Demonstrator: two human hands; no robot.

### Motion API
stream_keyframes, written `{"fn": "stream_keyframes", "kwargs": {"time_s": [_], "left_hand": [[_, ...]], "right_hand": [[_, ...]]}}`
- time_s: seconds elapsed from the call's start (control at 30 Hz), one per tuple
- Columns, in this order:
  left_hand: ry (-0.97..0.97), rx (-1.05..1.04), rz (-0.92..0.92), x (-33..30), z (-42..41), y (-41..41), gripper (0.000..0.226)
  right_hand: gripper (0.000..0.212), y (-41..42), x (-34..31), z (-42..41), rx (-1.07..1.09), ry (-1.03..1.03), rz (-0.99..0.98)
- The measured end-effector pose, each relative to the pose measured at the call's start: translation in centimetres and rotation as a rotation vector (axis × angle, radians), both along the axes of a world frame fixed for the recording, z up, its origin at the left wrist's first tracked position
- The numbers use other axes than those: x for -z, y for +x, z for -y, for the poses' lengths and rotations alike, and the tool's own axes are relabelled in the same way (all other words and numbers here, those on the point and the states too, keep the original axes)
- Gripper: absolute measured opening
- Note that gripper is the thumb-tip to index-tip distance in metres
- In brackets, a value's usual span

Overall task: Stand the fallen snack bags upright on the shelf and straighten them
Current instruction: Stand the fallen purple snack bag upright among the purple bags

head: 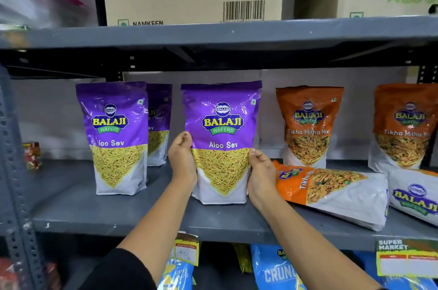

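Head view, looking forward and down onto the grey shelf (99, 214). Purple Aloo Sev bag (221, 142) stands upright at centre, base on the shelf deck, clamped between both my hands. Left hand (182, 161) grips its edge at 9 o'clock, thumb laid over the front face. Right hand (260, 171) grips the edge at 3 o'clock, thumb tip on the front. Both closed on the bag; fingers behind it hidden.

Neighbours: second Aloo Sev bag (116, 138) upright at 9 o'clock, with a third (159, 123) partly hidden behind it. Two orange Tikha Mitha Mix bags upright toward 2 o'clock, nearer one (308, 126), farther one (406, 126). Fallen orange bag (331, 192) lies flat at 4 o'clock, its top end touching or just beside my right wrist. Another fallen bag (414, 197) at the right edge, cut off by the frame.

Risks, my reading:
- Bag sits near the front lip; released while leaning forward, it could tip off the shelf.
- Soft pouch, loose contents: squeezing the sides unevenly could skew the base so it won't stand square.
- Drawing my right hand back may drag or nudge the fallen orange bag toward the edge.

Pose: both forearms reach up and forward from 6 o'clock, converging on the bag; wrists bent slightly inward, palms facing each other. Dark sleeve (123, 270) on left upper arm.
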State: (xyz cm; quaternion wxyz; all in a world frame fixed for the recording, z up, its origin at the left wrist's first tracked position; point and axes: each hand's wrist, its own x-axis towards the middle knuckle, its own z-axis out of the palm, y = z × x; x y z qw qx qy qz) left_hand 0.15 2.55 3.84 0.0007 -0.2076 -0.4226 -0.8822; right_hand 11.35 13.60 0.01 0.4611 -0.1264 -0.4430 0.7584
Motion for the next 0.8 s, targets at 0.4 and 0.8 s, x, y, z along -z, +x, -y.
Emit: {"fn": "stream_keyframes", "kwargs": {"time_s": [0.4,0.8], "left_hand": [[0.051,0.028,0.034,-0.1,0.6,-4.6,0.018],[0.251,-0.174,-0.628,0.2,2.7,6.8,0.031]], "right_hand": [[0.020,-4.1,0.3,1.7,-0.014,0.017,-0.010],[0.014,7.2,-7.8,-7.2,0.008,0.818,1.007]]}}
